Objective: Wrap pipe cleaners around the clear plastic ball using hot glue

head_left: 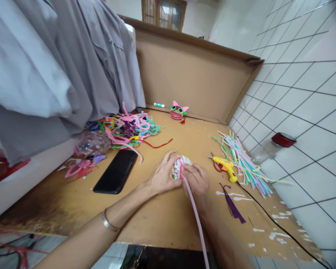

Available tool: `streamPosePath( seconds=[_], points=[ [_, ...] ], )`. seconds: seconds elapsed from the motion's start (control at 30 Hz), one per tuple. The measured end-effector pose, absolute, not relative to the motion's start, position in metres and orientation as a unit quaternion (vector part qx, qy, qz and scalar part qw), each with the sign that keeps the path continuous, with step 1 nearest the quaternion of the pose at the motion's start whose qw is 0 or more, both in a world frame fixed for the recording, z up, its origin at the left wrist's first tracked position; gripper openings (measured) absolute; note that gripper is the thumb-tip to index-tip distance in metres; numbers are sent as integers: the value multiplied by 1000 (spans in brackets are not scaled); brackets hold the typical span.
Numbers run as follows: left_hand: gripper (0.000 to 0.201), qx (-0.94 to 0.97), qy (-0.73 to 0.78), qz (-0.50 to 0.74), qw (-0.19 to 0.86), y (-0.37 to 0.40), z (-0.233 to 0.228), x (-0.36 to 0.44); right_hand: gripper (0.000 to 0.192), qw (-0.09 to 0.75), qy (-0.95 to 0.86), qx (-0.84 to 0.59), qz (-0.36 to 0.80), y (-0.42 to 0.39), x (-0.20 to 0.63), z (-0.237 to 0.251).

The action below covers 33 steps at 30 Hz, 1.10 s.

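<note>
Holding: a small round ball wrapped in pink and white pipe cleaner (178,167) between both my hands, just above the brown cardboard-topped work table (168,216), near its middle.
Left hand: my left hand (162,175) cups the ball from the left, fingers curled over its top and thumb beneath; closed on it, not flat. A thin silver bangle (108,223) sits on that wrist.
Right hand: my right hand (196,180) presses against the ball's right side, fingers bent in tight, pinching a long pale pink pipe cleaner (197,218) where it meets the ball. The free length runs down toward me past the table's near edge.
Ball position: touching both hands; I cannot tell whether it rests on the table.
Right of hands: a yellow glue gun (226,166) lies near, its black cord (271,220) trailing toward the near right corner. Beside it, a bundle of pastel straight pipe cleaners (245,160) fans out. A dark purple tassel (232,204) lies nearer me.
Left of hands: a black phone (116,171) lies face down, well apart from the ball. Beyond it, a tangled heap of mixed-colour pipe cleaners (128,129).
Far edge: a pink and green cat-eared mask figure (178,111) stands against the cardboard back wall (196,74).
Surface: white dried glue spots (277,216) on the right.
</note>
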<state>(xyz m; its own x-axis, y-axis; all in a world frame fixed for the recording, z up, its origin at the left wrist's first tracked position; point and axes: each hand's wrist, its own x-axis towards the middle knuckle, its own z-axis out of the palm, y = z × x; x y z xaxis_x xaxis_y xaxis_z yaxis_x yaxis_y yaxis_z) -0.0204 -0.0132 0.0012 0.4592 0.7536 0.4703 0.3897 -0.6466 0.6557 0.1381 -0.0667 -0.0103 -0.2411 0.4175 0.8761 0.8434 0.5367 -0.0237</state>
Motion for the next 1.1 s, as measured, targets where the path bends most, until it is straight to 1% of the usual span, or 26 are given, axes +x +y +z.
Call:
streamPosePath(
  seconds=[0.17,0.27,0.33,0.53,0.73,0.8,0.97,1.1],
  points=[
    [62,824,330,400,227,-13,0,-18,18,455,-753,-409,-242,-67,139,-8],
    [67,816,344,403,230,-14,0,-18,16,444,-762,-406,-241,-67,141,-7],
    [67,813,349,403,235,-15,1,-18,16,439,-765,-411,-231,-67,143,-8],
    [58,822,336,406,213,-16,5,-20,16,450,-765,-413,-204,-68,146,-12],
    [59,823,333,399,228,-16,5,-19,18,458,-761,-420,-186,-69,146,-10],
    [59,830,339,388,215,-15,5,-19,18,457,-761,-421,-185,-69,146,-9],
    [62,849,349,374,133,-15,6,-22,16,457,-762,-420,-183,-69,143,-7],
    [58,859,274,406,148,-13,6,-24,17,461,-764,-422,-161,-71,141,-6]
  ],
)
